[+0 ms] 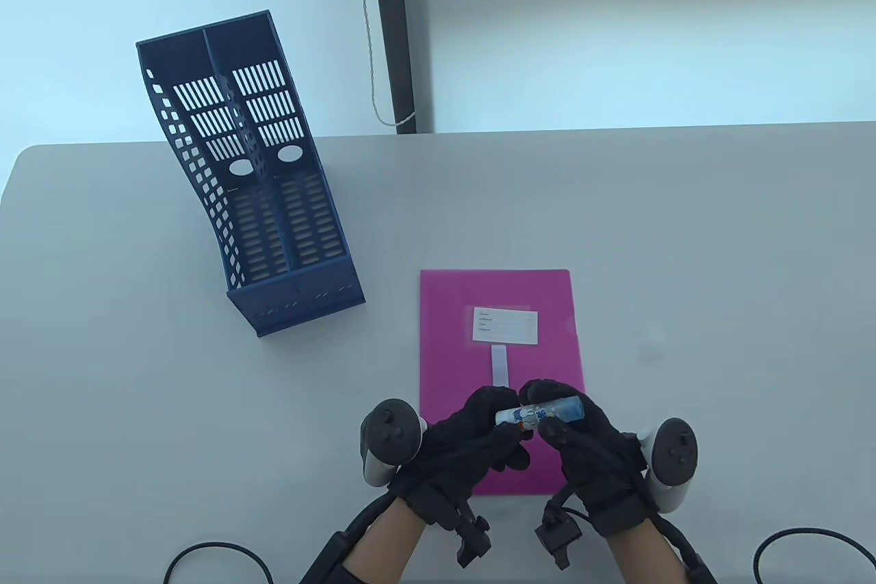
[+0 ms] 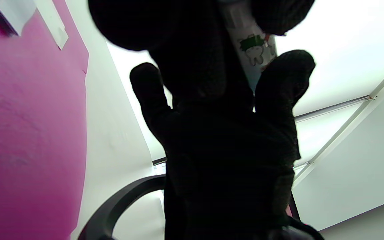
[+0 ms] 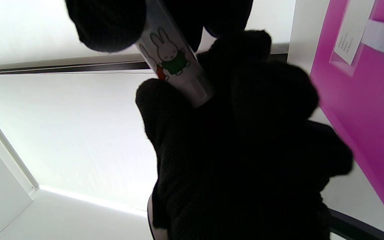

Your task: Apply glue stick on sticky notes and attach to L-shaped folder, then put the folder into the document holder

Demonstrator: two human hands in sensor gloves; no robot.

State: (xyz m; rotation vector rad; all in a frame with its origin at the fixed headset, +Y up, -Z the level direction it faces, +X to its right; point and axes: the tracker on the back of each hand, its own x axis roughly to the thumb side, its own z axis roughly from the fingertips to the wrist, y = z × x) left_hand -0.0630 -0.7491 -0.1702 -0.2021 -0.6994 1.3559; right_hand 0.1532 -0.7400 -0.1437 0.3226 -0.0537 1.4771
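- Far left on the surface (image 1: 102, 337) stands the blue document holder (image 1: 253, 173), two slots open at the top, well apart from everything else. We judge it rigid and steady enough to take the folder with no hand bracing it.
- Our left hand (image 1: 479, 437) has its fingers curled round one end of the glue stick (image 1: 540, 413), held level above the near edge of the folder.
- The glue stick looks light, hard and smooth. We'd expect it to slip or turn in gloved fingers, so a firm grip on the barrel with one hand and on the end with the other suits it. Whether the cap is on we cannot tell.
- The pink L-shaped folder (image 1: 499, 296) lies flat in the middle of the surface, with a white label (image 1: 505, 326) and a narrow pale sticky note (image 1: 499, 365) on it. It seems thin, floppy and slick, best lifted by an edge.
- Our right hand (image 1: 585, 443) pinches the other end of the stick between thumb and curled fingers.
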